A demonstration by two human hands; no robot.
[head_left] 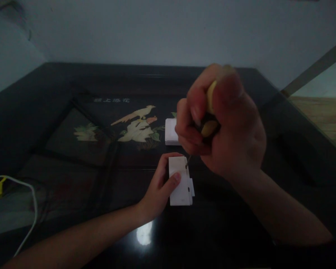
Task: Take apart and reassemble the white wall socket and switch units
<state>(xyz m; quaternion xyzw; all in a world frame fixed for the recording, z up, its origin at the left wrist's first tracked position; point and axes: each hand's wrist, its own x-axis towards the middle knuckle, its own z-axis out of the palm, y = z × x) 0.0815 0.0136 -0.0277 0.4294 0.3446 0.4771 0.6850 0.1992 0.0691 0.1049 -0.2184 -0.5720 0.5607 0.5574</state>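
Casing [177,192], white, pinched in left grip [158,188]; right grip [235,130] clenched round yellow-handled tool [210,129], shaft [188,160] reaching casing's edge between grips. Work judged under way, not complete; second white box [171,131] beyond left grip.

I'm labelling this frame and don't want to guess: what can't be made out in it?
All in the head view:
Yellow-handled tool: mostly hidden by the blurred right hand.
Its tip: too small and dim to tell whether it enters the white block.
Left hand: some fingers hidden by the block.
White box: right part hidden by the right hand.
White cable: cut off by the left edge.
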